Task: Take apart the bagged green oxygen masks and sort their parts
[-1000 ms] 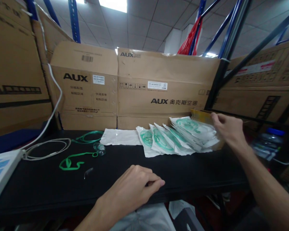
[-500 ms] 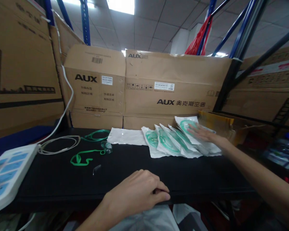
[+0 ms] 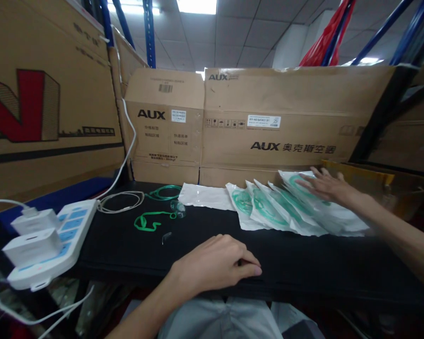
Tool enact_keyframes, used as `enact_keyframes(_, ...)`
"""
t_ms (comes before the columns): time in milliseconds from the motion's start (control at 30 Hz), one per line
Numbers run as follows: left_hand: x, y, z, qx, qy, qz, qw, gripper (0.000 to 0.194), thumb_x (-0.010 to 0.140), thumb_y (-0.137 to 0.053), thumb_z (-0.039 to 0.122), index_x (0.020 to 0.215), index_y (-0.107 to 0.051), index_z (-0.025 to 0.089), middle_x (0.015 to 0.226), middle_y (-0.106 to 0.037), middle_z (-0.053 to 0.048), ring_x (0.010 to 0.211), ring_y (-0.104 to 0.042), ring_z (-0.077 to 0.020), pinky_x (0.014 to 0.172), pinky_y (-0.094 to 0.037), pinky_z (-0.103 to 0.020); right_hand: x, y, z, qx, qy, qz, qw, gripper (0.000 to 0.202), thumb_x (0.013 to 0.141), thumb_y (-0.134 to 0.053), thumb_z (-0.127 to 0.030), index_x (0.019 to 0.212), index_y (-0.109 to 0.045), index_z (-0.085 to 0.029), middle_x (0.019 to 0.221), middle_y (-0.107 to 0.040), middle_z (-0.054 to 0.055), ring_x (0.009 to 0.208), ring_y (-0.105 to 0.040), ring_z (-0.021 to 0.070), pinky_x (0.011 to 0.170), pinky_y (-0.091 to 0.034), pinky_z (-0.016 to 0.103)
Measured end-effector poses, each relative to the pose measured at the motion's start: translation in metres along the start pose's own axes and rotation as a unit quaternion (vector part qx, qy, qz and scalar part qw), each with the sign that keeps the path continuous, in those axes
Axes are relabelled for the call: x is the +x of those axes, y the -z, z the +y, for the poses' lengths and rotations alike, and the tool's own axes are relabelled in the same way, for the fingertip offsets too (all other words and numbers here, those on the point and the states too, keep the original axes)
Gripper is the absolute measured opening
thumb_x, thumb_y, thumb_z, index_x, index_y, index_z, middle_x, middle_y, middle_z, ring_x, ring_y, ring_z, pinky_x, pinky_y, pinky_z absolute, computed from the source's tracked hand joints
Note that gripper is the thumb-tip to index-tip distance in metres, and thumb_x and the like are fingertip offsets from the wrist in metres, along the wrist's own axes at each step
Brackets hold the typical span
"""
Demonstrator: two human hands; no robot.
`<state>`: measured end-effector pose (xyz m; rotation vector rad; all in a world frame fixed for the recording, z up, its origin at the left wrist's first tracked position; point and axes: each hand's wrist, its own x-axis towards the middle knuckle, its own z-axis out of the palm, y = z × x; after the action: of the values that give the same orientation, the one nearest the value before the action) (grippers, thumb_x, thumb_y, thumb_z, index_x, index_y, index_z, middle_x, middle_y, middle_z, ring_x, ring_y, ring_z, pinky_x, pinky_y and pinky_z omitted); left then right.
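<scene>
My right hand [image 3: 328, 186] is spread flat over the rightmost of several white-and-clear pouches [image 3: 268, 212], its fingers apart and grasping nothing. Coiled green tubing shows through the pouches, which overlap in a row. My left hand [image 3: 219, 263] rests at the front edge of the black table [image 3: 127, 254], fingers curled in, with nothing seen in them. Left of the pouches lies a flat white packet [image 3: 207, 197]. Beside it are a coil of green tubing [image 3: 166, 192], a small clear plastic piece [image 3: 178, 208] and a green strap [image 3: 146, 222].
A white power strip [image 3: 77, 226] with plugged-in chargers [image 3: 33, 242] and cords stands at the left. A pale cable coil [image 3: 122, 202] lies behind it. Cardboard boxes [image 3: 233, 94] wall the back. An open carton [image 3: 360, 174] is at the right, near a rack post [image 3: 385, 99].
The view has turned left, so everything appears further right. My right hand has shifted right across the pouch, its fingers spread wider. My left hand keeps its pose.
</scene>
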<state>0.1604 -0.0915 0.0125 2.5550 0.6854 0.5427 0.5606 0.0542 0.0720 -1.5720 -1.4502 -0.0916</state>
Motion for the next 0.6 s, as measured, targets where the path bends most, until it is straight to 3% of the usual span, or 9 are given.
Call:
enact_keyframes(67,-0.002,0.009,-0.003,0.011,0.014,0.011,1.0,0.027,0.098,-0.055,0.035,0.112,-0.076,0.026,0.108,-0.078,-0.001,0.099,-0.072,-0.0191,0.087,-0.049,-0.026,-0.004,-0.014,-0.029,-0.036,0.054,-0.058,0.996,0.028,0.081,-0.078,-0.033,0.105,-0.078,-0.018,0.149,-0.05,0.023,0.15,-0.025,0.0348,0.116,0.007,0.059)
enact_keyframes(133,-0.007,0.022,-0.01,0.028,0.04,0.026,0.998,0.028,0.098,-0.054,0.037,0.108,-0.077,0.025,0.105,-0.078,-0.001,0.097,-0.071,-0.0185,0.085,-0.048,-0.026,-0.016,-0.036,-0.069,-0.137,0.17,-0.144,0.965,0.042,0.092,-0.064,-0.039,0.126,-0.068,-0.014,0.154,-0.041,0.025,0.15,-0.023,0.0395,0.115,-0.003,0.068)
enact_keyframes(233,-0.021,0.046,-0.027,0.072,0.118,0.057,0.989,0.032,0.098,-0.051,0.041,0.1,-0.077,0.023,0.098,-0.077,-0.002,0.092,-0.069,-0.0196,0.08,-0.047,-0.026,-0.049,-0.083,-0.134,-0.104,0.258,-0.226,0.934,0.046,0.095,-0.059,-0.043,0.132,-0.064,-0.016,0.151,-0.048,0.02,0.143,-0.039,0.036,0.117,-0.021,0.058)
enact_keyframes(300,-0.037,0.065,-0.043,0.114,0.192,0.085,0.971,0.033,0.098,-0.048,0.041,0.101,-0.076,0.023,0.101,-0.075,-0.005,0.098,-0.067,-0.0229,0.085,-0.046,-0.029,-0.078,-0.119,-0.172,-0.072,0.288,-0.273,0.915,0.045,0.096,-0.055,-0.047,0.131,-0.065,-0.02,0.136,-0.063,0.018,0.128,-0.056,0.0329,0.11,-0.037,0.048)
enact_keyframes(367,-0.056,0.082,-0.058,0.149,0.256,0.1,0.95,0.028,0.095,-0.049,0.029,0.104,-0.074,0.023,0.107,-0.073,-0.006,0.106,-0.064,-0.0252,0.092,-0.044,-0.032,-0.106,-0.154,-0.204,-0.047,0.312,-0.307,0.898,0.048,0.098,-0.052,-0.047,0.136,-0.062,-0.019,0.122,-0.071,0.018,0.115,-0.065,0.0326,0.099,-0.046,0.044)
enact_keyframes(467,-0.08,0.101,-0.072,0.152,0.315,0.055,0.935,0.039,0.08,-0.047,0.01,0.104,-0.074,0.025,0.102,-0.07,-0.005,0.099,-0.064,-0.0235,0.089,-0.045,-0.031,-0.141,-0.197,-0.237,-0.011,0.357,-0.353,0.865,0.045,0.1,-0.048,-0.044,0.14,-0.058,-0.025,0.117,-0.073,0.012,0.107,-0.068,0.0267,0.092,-0.047,0.035)
enact_keyframes(600,-0.091,0.11,-0.079,0.081,0.347,-0.036,0.934,0.043,0.069,-0.054,0.013,0.103,-0.076,0.025,0.101,-0.071,-0.002,0.096,-0.065,-0.0222,0.083,-0.048,-0.028,-0.164,-0.224,-0.255,0.009,0.365,-0.377,0.851,0.037,0.099,-0.052,-0.039,0.128,-0.067,-0.021,0.114,-0.072,0.014,0.099,-0.069,0.0275,0.082,-0.049,0.034)
